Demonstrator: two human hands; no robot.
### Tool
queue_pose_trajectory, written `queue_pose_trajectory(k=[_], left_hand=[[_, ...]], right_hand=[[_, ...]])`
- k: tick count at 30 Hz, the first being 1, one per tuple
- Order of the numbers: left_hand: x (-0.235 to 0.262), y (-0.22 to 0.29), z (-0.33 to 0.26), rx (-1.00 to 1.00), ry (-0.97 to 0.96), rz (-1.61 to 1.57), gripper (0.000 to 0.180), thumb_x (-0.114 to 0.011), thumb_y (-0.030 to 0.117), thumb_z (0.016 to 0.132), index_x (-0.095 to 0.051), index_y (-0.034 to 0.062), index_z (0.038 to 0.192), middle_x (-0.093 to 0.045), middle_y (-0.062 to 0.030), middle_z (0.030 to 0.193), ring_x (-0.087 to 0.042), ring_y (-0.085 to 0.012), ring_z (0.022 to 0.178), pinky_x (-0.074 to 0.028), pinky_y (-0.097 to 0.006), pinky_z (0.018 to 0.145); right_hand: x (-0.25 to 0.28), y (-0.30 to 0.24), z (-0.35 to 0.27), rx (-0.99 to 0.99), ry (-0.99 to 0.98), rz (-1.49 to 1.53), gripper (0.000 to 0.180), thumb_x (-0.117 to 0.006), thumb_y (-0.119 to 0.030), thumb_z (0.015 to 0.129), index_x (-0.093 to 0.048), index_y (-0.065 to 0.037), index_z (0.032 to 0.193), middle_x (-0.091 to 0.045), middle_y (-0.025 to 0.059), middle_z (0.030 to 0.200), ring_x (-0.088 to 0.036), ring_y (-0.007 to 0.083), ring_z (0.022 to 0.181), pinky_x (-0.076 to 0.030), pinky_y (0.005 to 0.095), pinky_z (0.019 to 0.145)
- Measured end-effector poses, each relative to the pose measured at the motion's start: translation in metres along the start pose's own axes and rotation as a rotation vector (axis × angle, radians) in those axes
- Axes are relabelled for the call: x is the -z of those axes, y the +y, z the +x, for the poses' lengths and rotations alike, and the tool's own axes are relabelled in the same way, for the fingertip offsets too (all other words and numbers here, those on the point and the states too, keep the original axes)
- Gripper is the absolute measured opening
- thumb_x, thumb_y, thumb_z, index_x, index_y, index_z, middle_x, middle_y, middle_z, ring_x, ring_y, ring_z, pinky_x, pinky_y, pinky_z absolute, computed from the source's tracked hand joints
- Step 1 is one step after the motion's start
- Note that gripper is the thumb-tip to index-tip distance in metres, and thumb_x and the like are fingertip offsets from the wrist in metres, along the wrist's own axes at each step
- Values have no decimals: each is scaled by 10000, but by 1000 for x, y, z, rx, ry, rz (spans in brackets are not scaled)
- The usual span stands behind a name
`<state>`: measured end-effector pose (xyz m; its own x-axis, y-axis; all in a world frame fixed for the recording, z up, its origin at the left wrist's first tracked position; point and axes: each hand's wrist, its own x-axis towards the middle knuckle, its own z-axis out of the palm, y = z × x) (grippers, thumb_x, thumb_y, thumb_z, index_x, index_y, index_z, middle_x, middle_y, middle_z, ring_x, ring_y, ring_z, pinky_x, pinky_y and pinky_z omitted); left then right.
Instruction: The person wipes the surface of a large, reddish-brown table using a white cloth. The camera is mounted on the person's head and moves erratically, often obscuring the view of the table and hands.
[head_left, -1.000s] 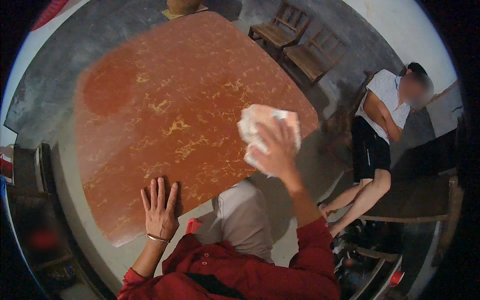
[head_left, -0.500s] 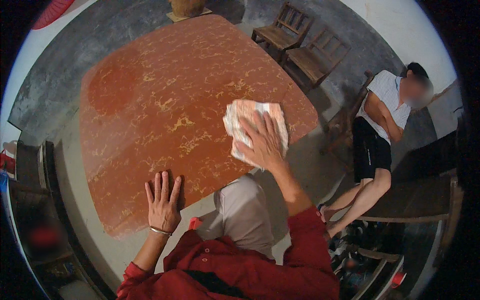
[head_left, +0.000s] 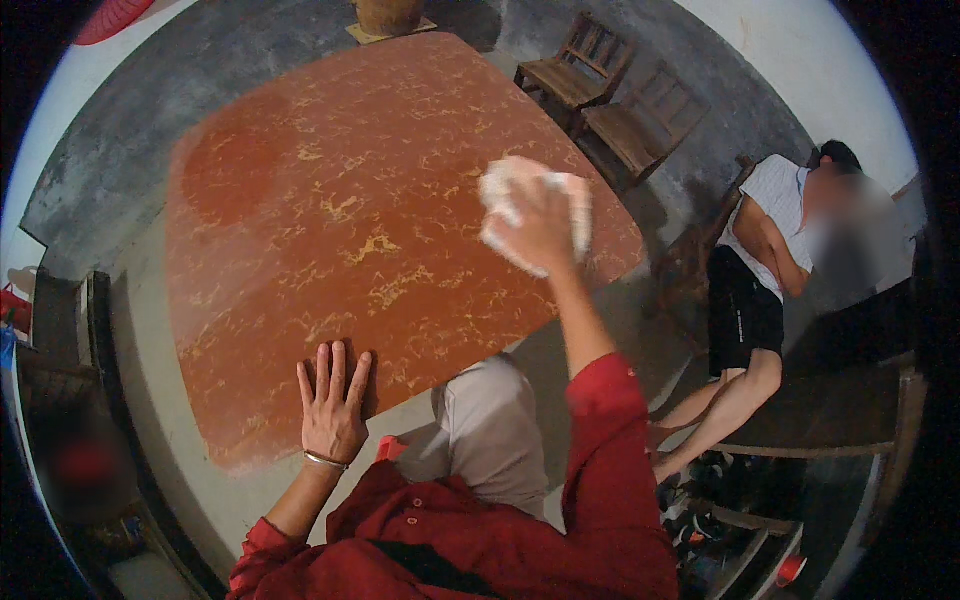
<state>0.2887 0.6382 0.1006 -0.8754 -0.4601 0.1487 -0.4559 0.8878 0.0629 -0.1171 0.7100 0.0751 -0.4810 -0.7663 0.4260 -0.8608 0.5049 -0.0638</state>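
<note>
My left hand (head_left: 335, 410) rests flat on the near edge of a reddish-brown table (head_left: 270, 330) with yellow marbled streaks. Its fingers are spread and nothing is under them that I can see. At the right side of the tabletop, my right hand (head_left: 540, 230) presses on a white and pale-orange cloth (head_left: 574, 200). Motion blurs both that hand and the cloth, whose edges stick out around the fingers. A darker, duller round patch (head_left: 235, 165) marks the far left of the tabletop.
Two wooden chairs (head_left: 575, 75) stand beyond the table's far right side. A person (head_left: 765, 240) with folded arms sits at the right. Shelving with shoes (head_left: 715, 515) is at lower right, dark wooden furniture (head_left: 95, 330) at left. A round brown container (head_left: 388, 15) stands behind the table.
My right hand and the cloth have slid away from me and slightly right across the tabletop. My left hand has stayed at the near edge.
</note>
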Motion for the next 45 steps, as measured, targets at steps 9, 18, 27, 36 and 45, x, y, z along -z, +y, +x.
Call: queue_pose_trajectory(k=[9, 18, 27, 36, 45], left_hand=[[7, 2, -1, 14, -19, -14, 638, -574, 94, 883, -386, 178, 1487, -295, -198, 1554, -246, -399, 1449, -156, -618, 1161], [6, 4, 1, 9, -8, -40, 672, -527, 84, 842, -392, 206, 1489, -319, -196, 1542, -258, -400, 1445, -163, -647, 1143], [10, 1, 0, 16, -70, -10, 676, -521, 93, 846, -374, 202, 1496, -307, -201, 1544, -258, -404, 1444, -164, -648, 1144], [11, 3, 0, 6, -79, -15, 696, -578, 98, 844, -364, 191, 1500, -287, -214, 1552, -239, -417, 1448, -156, -649, 1146], [13, 0, 1, 13, -67, -27, 656, -573, 87, 833, -425, 185, 1464, -337, -207, 1528, -273, -408, 1436, -168, -646, 1143]], right_hand=[[65, -46, -85, 115, -139, 293, 633, -652, -549, 818, -566, -239, 1363, -349, 224, 1508, -273, 465, 1398, -171, 569, 1163], [10, 53, 40, -477, -148, 5, 736, -499, -661, 872, -433, -231, 1465, -267, 354, 1503, -163, 499, 1436, -91, 562, 1173], [35, -120, -23, 362, -157, 356, 654, -675, -517, 822, -507, -296, 1414, -333, 252, 1493, -279, 452, 1393, -214, 540, 1156], [20, 32, 11, -303, -188, 29, 734, -617, -599, 833, -438, -262, 1461, -253, 275, 1545, -204, 470, 1433, -113, 573, 1167], [-25, -78, 76, 137, -122, 259, 643, -572, -630, 850, -530, -280, 1389, -328, 260, 1509, -270, 461, 1404, -171, 574, 1160]])
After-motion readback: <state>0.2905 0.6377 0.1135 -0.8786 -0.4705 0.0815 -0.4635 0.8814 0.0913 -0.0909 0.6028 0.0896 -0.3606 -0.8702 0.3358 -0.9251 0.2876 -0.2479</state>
